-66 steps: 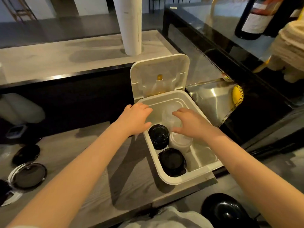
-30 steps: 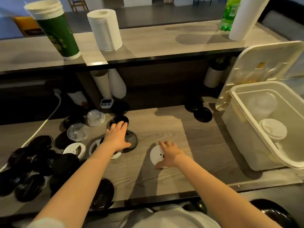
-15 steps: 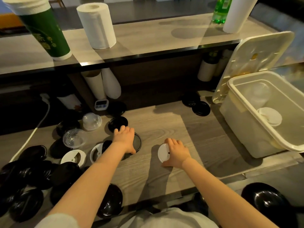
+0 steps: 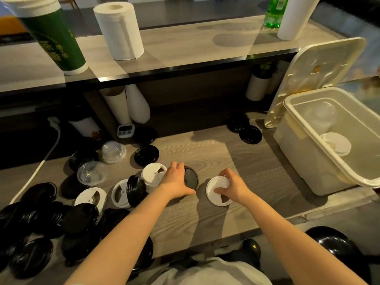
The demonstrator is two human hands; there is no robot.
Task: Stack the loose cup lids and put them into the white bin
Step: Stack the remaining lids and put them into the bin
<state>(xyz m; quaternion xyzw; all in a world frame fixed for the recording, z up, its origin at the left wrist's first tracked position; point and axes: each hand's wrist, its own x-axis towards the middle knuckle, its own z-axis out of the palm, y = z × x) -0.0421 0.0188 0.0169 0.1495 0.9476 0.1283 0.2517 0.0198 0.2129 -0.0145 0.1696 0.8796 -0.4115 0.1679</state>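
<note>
Your left hand is curled over a black lid that lies flat on the surface, with your fingers round its far rim and your thumb at the near edge. Just beside it, your right hand pinches a white lid that also rests on the surface: fingers hooked over the far rim, thumb pressed on top. These two lids lie near each other without touching.

Left of your left hand the loose lids are scattered. A white sip lid sits just beside your hand, and an upright black lid leans against a second white lid. Farther left are a third white lid, two clear domed lids and a heap of black lids.

The white bin stands at the right end of the surface, well apart from both hands, with its hinged cover raised. Inside it you can see a stack of white lids. A pair of black lids lies near the bin's back corner. On the shelf above stand a green cup stack and a paper roll
</note>
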